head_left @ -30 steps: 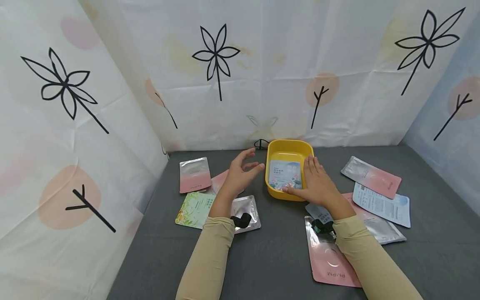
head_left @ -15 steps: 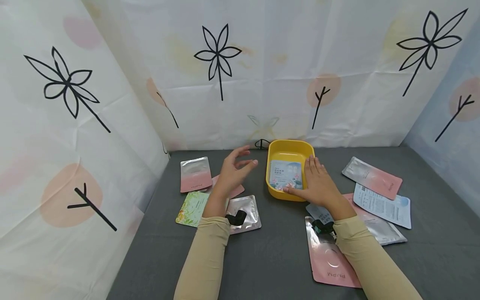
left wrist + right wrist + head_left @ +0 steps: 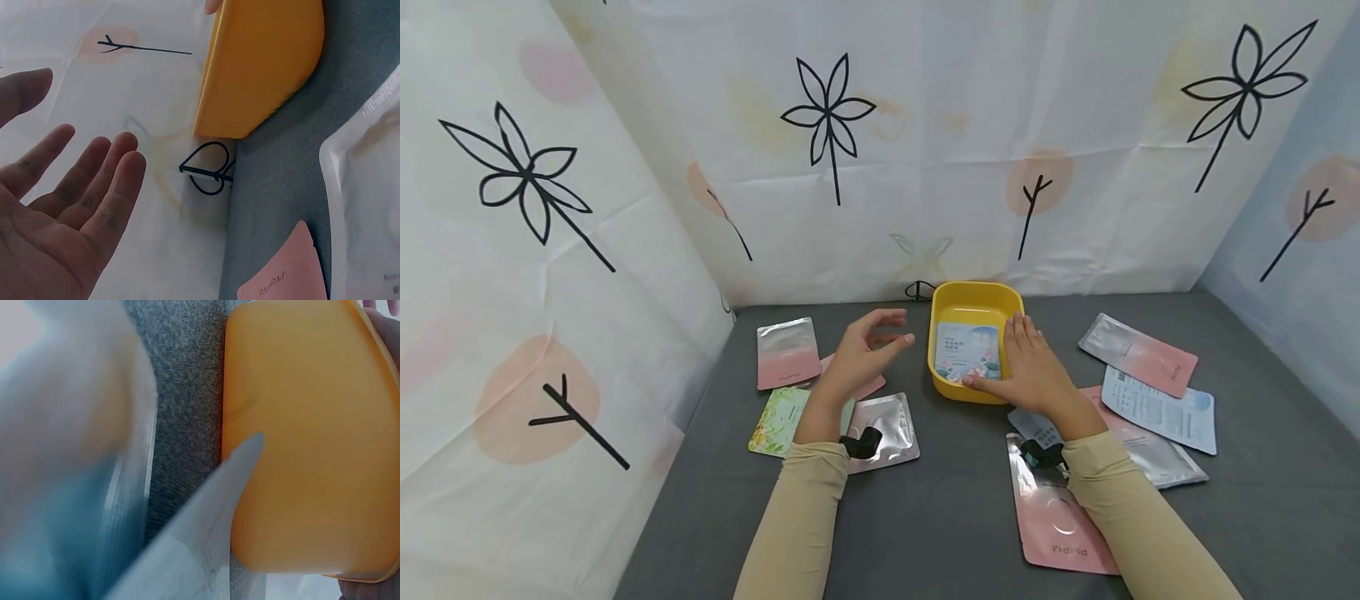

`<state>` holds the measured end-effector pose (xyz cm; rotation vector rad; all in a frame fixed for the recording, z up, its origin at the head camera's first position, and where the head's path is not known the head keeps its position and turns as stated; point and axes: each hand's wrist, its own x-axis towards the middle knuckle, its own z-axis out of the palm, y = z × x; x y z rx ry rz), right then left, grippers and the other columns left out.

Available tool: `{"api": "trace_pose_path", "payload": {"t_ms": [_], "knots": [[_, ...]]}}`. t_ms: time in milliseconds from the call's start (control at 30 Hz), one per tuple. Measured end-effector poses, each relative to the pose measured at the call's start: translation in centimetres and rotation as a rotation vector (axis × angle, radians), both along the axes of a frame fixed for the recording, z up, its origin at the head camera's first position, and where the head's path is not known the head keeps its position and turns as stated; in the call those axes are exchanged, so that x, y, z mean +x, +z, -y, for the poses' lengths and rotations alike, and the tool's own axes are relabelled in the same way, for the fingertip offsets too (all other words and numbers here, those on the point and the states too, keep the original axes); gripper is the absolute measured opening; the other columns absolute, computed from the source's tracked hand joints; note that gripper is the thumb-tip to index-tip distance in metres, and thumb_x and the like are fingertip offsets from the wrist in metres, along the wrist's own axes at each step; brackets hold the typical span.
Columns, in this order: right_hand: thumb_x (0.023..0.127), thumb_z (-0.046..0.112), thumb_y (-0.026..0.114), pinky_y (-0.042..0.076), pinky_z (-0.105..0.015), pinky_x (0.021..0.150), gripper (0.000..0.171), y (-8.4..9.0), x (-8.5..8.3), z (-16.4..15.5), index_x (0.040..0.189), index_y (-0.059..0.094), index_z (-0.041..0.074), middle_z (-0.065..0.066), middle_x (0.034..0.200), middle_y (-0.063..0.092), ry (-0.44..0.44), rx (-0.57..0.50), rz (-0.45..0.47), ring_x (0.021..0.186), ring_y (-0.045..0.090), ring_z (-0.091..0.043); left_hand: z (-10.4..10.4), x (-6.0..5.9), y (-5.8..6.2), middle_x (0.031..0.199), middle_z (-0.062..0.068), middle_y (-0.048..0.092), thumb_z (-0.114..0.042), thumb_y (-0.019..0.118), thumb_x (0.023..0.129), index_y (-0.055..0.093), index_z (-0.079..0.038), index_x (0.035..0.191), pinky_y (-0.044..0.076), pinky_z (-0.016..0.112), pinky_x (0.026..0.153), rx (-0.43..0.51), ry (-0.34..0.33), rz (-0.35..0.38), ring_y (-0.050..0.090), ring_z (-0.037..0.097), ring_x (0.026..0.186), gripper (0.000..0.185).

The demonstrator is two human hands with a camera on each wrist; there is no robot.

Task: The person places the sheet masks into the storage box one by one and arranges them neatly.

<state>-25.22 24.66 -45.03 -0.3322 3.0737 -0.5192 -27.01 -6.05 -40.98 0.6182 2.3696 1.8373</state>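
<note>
My left hand (image 3: 857, 358) hovers left of a yellow plastic bin (image 3: 946, 388) and holds nothing. In the left wrist view its fingers (image 3: 128, 172) are spread and loosely bent. My right hand (image 3: 1037, 371) rests on the bin's right rim with straight fingers, its thumb reaching over the near rim. A light-blue sachet with a floral print (image 3: 967, 350) lies inside the bin. Under my left arm are a green floral sachet (image 3: 772, 421) and a silver sachet (image 3: 891, 429). Below my right wrist lies a pink pouch (image 3: 1056, 533), partly covered by the sleeve.
A silver-and-pink sachet (image 3: 788, 354) lies at the left, overlapping other packets. On the right, another silver-and-pink sachet (image 3: 1142, 354) overlaps a light-blue printed one (image 3: 1161, 408). A patterned white cloth (image 3: 925, 167) stands behind the grey table (image 3: 940, 500).
My left hand has drawn back to the left, away from the bin's left rim, and come slightly nearer. The right hand, the bin and the sachet in it have stayed put.
</note>
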Motion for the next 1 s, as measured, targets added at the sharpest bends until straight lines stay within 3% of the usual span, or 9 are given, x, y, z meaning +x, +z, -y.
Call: {"api": "trace_pose_path", "payload": {"t_ms": [167, 333, 467, 733, 900, 1000], "knots": [[0.09, 0.085, 0.054, 0.007, -0.063, 0.133, 0.133, 0.2, 0.0, -0.1, 0.165, 0.002, -0.012, -0.03, 0.175, -0.004, -0.002, 0.0, -0.009, 0.164, -0.003, -0.047, 1.4, 0.4, -0.3, 0.146, 0.005, 0.062, -0.029, 0.072, 0.103, 0.061, -0.022, 0.147, 0.057, 0.051, 0.106, -0.12, -0.033, -0.026, 0.066, 0.029, 0.132, 0.046], [0.09, 0.086, 0.053, 0.006, -0.063, 0.133, 0.133, 0.1, 0.0, -0.1, 0.165, 0.002, -0.012, -0.03, 0.175, -0.005, 0.0, 0.007, -0.002, 0.164, -0.003, -0.048, 3.1, 1.0, -1.2, 0.148, 0.008, 0.061, -0.026, 0.071, 0.104, 0.06, -0.017, 0.148, 0.057, 0.049, 0.106, -0.226, -0.088, -0.009, 0.066, 0.031, 0.13, 0.047], [0.09, 0.085, 0.053, 0.006, -0.063, 0.132, 0.133, -0.1, 0.1, -0.1, 0.165, 0.002, -0.012, -0.03, 0.175, -0.004, 0.0, 0.005, -0.003, 0.164, -0.003, -0.048, 4.5, 1.4, -1.8, 0.146, 0.009, 0.064, -0.024, 0.07, 0.104, 0.062, -0.014, 0.145, 0.056, 0.049, 0.107, -0.287, -0.09, -0.022, 0.067, 0.029, 0.127, 0.043], [0.09, 0.086, 0.052, 0.006, -0.063, 0.133, 0.133, -0.2, 0.1, 0.0, 0.165, 0.002, -0.012, -0.031, 0.175, -0.004, 0.007, 0.017, -0.001, 0.164, -0.003, -0.048, 7.7, 2.2, -3.2, 0.142, 0.016, 0.066, -0.015, 0.066, 0.104, 0.064, -0.004, 0.141, 0.048, 0.059, 0.114, -0.407, -0.121, -0.087, 0.062, 0.035, 0.132, 0.038], [0.09, 0.085, 0.053, 0.005, -0.063, 0.132, 0.133, 0.1, 0.0, -0.1, 0.165, 0.002, -0.012, -0.031, 0.175, -0.004, 0.007, 0.012, -0.003, 0.164, -0.003, -0.048, 9.6, 2.3, -3.0, 0.136, 0.014, 0.069, -0.004, 0.062, 0.1, 0.072, -0.002, 0.125, 0.044, 0.065, 0.114, -0.455, -0.149, -0.123, 0.062, 0.037, 0.131, 0.026], [0.09, 0.085, 0.053, 0.005, -0.063, 0.132, 0.133, 0.1, 0.0, -0.1, 0.165, 0.002, -0.012, -0.031, 0.175, -0.004, 0.006, 0.008, 0.0, 0.164, -0.003, -0.048, 10.6, 2.1, -2.6, 0.135, 0.014, 0.069, 0.0, 0.06, 0.095, 0.074, -0.003, 0.119, 0.043, 0.065, 0.115, -0.485, -0.157, -0.123, 0.064, 0.036, 0.13, 0.028]]}}
